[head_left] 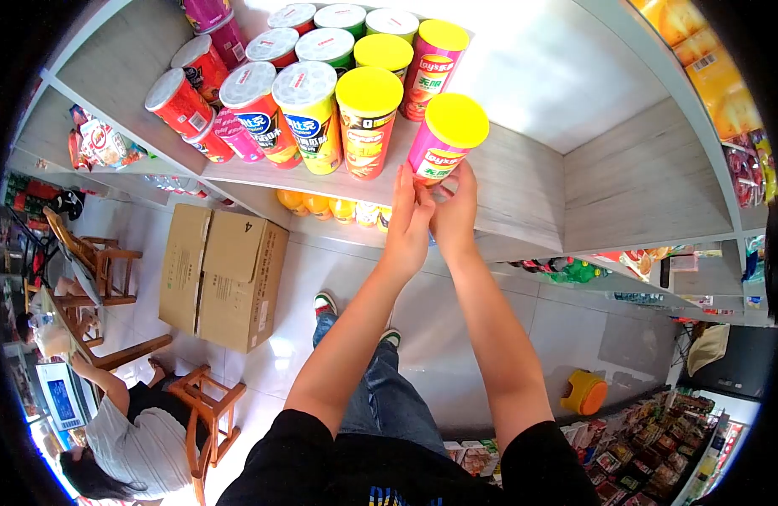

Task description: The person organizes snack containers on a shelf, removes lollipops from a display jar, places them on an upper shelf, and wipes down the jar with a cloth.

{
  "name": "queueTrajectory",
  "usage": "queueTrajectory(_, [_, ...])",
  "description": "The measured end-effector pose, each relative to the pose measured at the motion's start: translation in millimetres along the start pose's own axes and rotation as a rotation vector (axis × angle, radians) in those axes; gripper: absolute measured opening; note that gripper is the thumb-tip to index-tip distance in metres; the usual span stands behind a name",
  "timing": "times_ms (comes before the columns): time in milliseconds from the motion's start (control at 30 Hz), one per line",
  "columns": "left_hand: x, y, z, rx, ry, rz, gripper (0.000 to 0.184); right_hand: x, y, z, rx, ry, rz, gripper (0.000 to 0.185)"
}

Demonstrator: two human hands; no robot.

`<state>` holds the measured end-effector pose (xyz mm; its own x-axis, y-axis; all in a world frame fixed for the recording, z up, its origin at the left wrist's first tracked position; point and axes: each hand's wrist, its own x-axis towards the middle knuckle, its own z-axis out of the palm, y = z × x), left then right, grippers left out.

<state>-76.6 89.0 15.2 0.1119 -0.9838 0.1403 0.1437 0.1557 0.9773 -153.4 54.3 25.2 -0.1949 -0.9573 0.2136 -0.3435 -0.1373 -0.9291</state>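
Observation:
A pink Lay's chip canister [438, 160] with a yellow lid stands near the front edge of the shelf [511, 181], leaning slightly in view. My left hand [411, 215] and my right hand [456, 211] close round its lower part from both sides; its base is hidden by my fingers. Behind it is a matching pink canister [431, 76]. Just left stand an orange canister with a yellow lid [366, 126] and a yellow canister with a clear lid [309, 122]. More canisters in red and green fill rows further left.
Orange-filled bottles [317, 205] sit on the level below. A large cardboard box [224, 278] rests on the floor to the left, near a seated person [144, 438] and wooden stools [207, 405]. A yellow stool [584, 393] stands at right, by packaged goods [642, 451].

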Motion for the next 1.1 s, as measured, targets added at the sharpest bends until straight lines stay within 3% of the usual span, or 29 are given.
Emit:
queueTrajectory(167, [18,-2,-2,0.007,-0.021,-0.007,0.071,12,-3,6,-0.004,0.01,-0.048,0.057])
queueTrajectory(333, [38,-4,-4,-0.228,-0.08,-0.139,0.069,32,-4,16,-0.028,0.016,-0.063,0.054])
queueTrajectory(467, [48,-17,-1,-0.249,-0.064,-0.122,0.071,44,-8,20,0.022,-0.032,-0.034,0.053])
queueTrajectory(533, [51,-25,2,-0.05,0.011,-0.042,0.073,49,-5,24,0.049,-0.037,-0.014,0.052])
queueTrajectory(667, [56,-32,0,-0.091,-0.005,-0.058,0.074,57,-2,28,-0.019,-0.01,-0.065,0.051])
queueTrajectory(800, [59,-19,-5,-0.167,-0.037,-0.221,0.077,59,-7,29,0.015,-0.019,-0.053,0.051])
queueTrajectory(1100, [66,-27,-6,-0.172,-0.025,-0.214,0.076,65,-8,33,0.001,-0.009,-0.053,0.05])
